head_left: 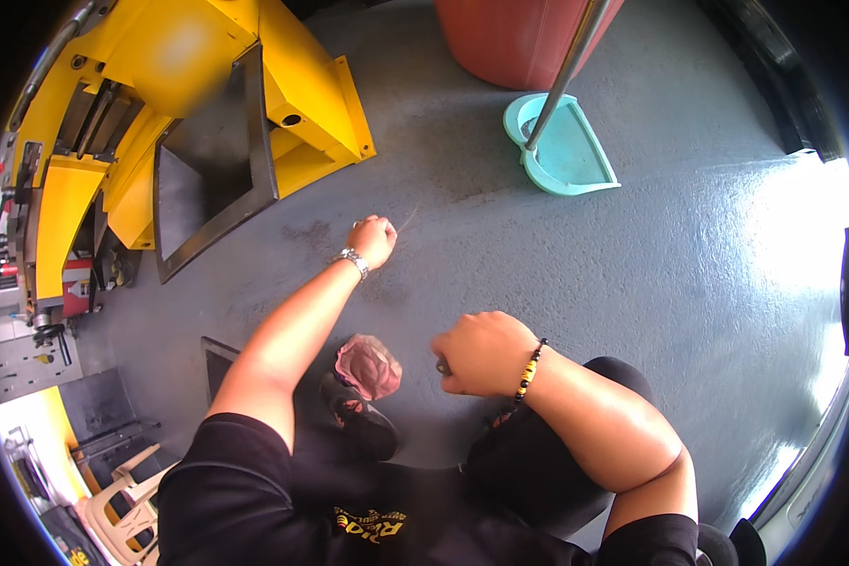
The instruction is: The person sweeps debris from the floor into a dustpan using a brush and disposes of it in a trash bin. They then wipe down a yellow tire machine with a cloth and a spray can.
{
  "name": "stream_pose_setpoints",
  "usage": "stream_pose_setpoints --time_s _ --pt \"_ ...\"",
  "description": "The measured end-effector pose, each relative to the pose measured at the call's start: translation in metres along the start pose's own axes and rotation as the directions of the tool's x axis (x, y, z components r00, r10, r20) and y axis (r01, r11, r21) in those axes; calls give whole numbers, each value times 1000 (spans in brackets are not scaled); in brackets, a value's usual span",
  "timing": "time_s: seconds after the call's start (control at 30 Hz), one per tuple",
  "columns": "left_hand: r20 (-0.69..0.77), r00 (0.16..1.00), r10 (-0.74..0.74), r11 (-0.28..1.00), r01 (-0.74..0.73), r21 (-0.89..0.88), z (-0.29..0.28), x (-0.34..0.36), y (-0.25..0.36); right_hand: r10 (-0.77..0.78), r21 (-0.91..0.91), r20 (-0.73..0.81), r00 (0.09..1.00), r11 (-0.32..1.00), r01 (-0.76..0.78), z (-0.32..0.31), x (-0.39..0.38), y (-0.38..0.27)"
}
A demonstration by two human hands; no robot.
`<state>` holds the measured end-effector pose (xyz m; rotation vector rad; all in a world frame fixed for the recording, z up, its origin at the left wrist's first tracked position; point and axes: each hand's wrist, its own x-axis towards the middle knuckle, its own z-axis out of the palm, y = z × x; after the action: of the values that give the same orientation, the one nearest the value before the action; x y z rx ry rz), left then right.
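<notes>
My left hand, with a metal watch at its wrist, reaches out low over the grey floor, its fingers closed. A thin pale line runs off beside its fingertips; whether it is a strand in the hand or a mark on the floor, I cannot tell. Nearer my body, my right hand is curled into a fist, a beaded bracelet behind it. Something small and dark shows by its thumb, too little to name. Between my arms, a crumpled pink cloth lies just ahead of my shoe.
A yellow machine with a black-framed opening stands at the far left. Farther ahead are a turquoise long-handled dustpan and a big red bin. A beige plastic chair is at the lower left.
</notes>
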<state>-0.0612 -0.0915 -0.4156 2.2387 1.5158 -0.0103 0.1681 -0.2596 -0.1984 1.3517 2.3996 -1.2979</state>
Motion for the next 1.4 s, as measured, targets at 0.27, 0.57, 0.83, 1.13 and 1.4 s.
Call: stream_pose_setpoints --time_s 0.27,0.57,0.83,1.13,1.4 --pt "-194 978 -70 997 72 1 90 -8 -24 10 -13 2 1000 1000 -10 0 4 9" --pt "-359 932 48 997 -21 77 93 -20 -18 -2 5 50 999 1000 2 -3 14 19" --pt "-258 965 56 984 -9 179 102 -15 -20 3 27 92 996 1000 -6 -2 15 21" --pt "-323 940 -107 994 90 -67 65 3 -17 20 -18 74 997 1000 -19 1 14 26" --pt "-561 805 194 941 -314 -125 -48 17 62 6 -66 25 1000 998 -4 0 9 16"
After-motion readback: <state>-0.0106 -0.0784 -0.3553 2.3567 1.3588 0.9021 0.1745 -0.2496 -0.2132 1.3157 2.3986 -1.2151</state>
